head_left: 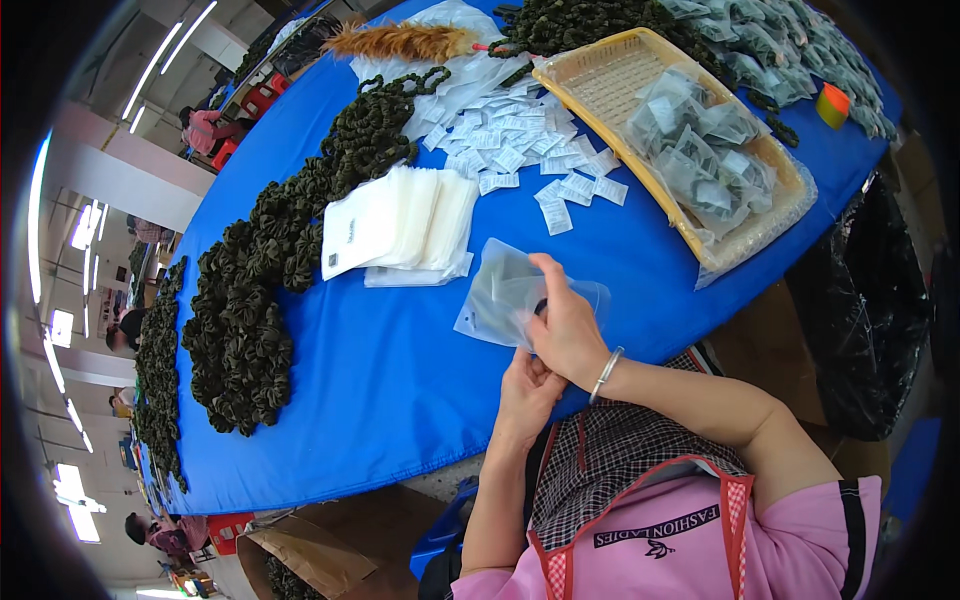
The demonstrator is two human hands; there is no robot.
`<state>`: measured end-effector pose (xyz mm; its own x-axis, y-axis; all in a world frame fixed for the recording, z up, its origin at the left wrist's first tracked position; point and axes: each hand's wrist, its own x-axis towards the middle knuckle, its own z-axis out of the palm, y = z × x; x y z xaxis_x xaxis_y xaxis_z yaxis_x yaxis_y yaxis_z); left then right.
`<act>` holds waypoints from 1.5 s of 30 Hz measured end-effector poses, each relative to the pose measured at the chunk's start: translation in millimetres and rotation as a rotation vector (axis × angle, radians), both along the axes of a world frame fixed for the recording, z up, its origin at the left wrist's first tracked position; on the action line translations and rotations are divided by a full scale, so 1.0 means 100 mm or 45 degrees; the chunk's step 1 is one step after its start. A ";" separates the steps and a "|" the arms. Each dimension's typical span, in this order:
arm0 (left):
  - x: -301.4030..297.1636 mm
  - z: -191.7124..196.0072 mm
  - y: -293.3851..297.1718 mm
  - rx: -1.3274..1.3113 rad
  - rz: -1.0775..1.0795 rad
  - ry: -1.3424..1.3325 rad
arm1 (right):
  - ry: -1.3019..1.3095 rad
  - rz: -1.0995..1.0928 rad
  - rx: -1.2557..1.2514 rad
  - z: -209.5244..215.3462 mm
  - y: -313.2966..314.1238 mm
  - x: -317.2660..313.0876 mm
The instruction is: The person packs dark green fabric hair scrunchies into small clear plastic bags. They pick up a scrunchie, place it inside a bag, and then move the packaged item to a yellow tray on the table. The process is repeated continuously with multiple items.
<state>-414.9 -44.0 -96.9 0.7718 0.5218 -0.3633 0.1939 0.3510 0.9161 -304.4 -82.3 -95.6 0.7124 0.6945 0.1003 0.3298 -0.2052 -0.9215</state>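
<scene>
Close to the table's near edge, both hands are at one frosted clear plastic bag (485,305), which has something greenish showing dimly inside. My right hand (572,325), a silver bangle at its wrist, is closed over the bag's near part, with the index finger stretched along it. Just below, my left hand (528,395) has its fingers curled at the bag's near edge; its fingertips are partly hidden by the right hand. A stack of white frosted bags (400,225) lies beyond to the left. Small white printed slips (505,135) are scattered farther back.
Dark green scrunchies (240,330) form a long heap on the left of the blue table (400,400). A yellow tray (690,225) at right holds filled bags (705,150). More filled bags pile up far right, near an orange-and-green tape roll (832,105). A brown feather duster (400,42) lies at the back.
</scene>
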 end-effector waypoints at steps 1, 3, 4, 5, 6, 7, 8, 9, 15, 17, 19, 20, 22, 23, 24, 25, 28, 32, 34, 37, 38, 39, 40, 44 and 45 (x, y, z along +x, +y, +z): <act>0.02 0.01 -0.03 -0.031 -0.019 0.005 | -0.024 0.001 -0.081 -0.06 0.02 0.05; -0.08 0.05 0.01 -0.005 0.007 0.007 | -0.066 0.050 -0.218 -0.05 0.14 0.09; -0.12 0.05 0.04 0.003 0.018 0.016 | -0.183 0.052 -0.264 -0.03 0.08 0.07; -0.16 0.06 0.08 0.009 0.030 0.026 | -0.428 0.055 -0.186 0.02 -0.04 0.02; -0.21 0.07 0.12 0.001 -0.006 0.035 | -0.676 0.057 -0.109 0.07 -0.17 -0.04; -0.24 0.06 0.14 -0.004 -0.039 0.046 | -0.924 0.060 -0.028 0.10 -0.23 -0.07; -0.27 0.04 0.16 -0.011 -0.072 0.056 | -1.368 -0.124 0.028 0.11 -0.19 -0.04; -0.30 0.04 0.18 -0.007 -0.105 0.067 | -1.342 -0.053 0.013 0.11 -0.15 0.03; -0.40 0.00 0.22 0.460 -0.037 0.215 | -1.146 0.266 0.118 0.02 -0.03 0.19; -0.32 0.21 0.12 0.832 0.105 0.493 | -1.313 0.095 0.098 0.12 -0.12 0.07; -0.15 0.22 0.08 1.083 0.190 0.640 | -1.292 0.002 -0.084 0.08 -0.21 0.11; -0.08 0.10 0.10 1.158 0.218 0.651 | -1.182 0.008 -0.242 -0.02 -0.26 0.17; -0.03 -0.05 0.15 1.265 0.363 0.674 | -1.022 0.008 -0.356 -0.16 -0.35 0.29; -0.04 -0.07 0.13 1.241 0.376 0.669 | -0.974 -0.008 -0.321 -0.21 -0.41 0.34; -0.05 -0.12 0.10 1.213 0.386 0.666 | -0.924 -0.021 -0.292 -0.27 -0.42 0.34; -0.03 -0.12 0.10 1.181 0.378 0.653 | -0.990 -0.061 -0.191 -0.21 -0.46 0.29; -0.11 -0.06 0.09 0.821 0.273 0.644 | -1.153 -0.060 0.109 0.02 -0.64 0.07; -0.23 -0.11 0.01 0.214 0.258 0.312 | -1.036 0.296 0.121 0.00 -0.63 -0.22; -0.23 -0.12 0.00 -0.112 0.322 0.118 | -0.985 0.341 0.129 -0.06 -0.55 -0.29; -0.19 -0.06 -0.01 -0.316 0.384 0.031 | -1.000 0.340 0.182 -0.14 -0.49 -0.34; -0.17 -0.04 -0.01 -0.336 0.397 0.038 | -1.031 0.328 0.199 -0.15 -0.47 -0.35; -0.13 -0.05 -0.02 -0.302 0.398 0.051 | -1.065 0.308 0.200 -0.15 -0.48 -0.32; -0.10 -0.05 -0.02 -0.266 0.394 0.064 | -1.098 0.283 0.199 -0.15 -0.48 -0.30; 0.02 -0.12 -0.04 -0.181 0.463 0.056 | -1.075 0.344 0.278 -0.15 -0.52 -0.14; 0.03 -0.09 -0.05 -0.193 0.500 0.045 | -1.079 0.348 0.306 -0.15 -0.53 -0.11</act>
<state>-412.4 -49.4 -106.3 0.5110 0.7122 -0.4812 0.0487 0.5350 0.8435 -315.2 -135.6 -110.9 0.1491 0.7207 0.6770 0.9225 0.1452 -0.3577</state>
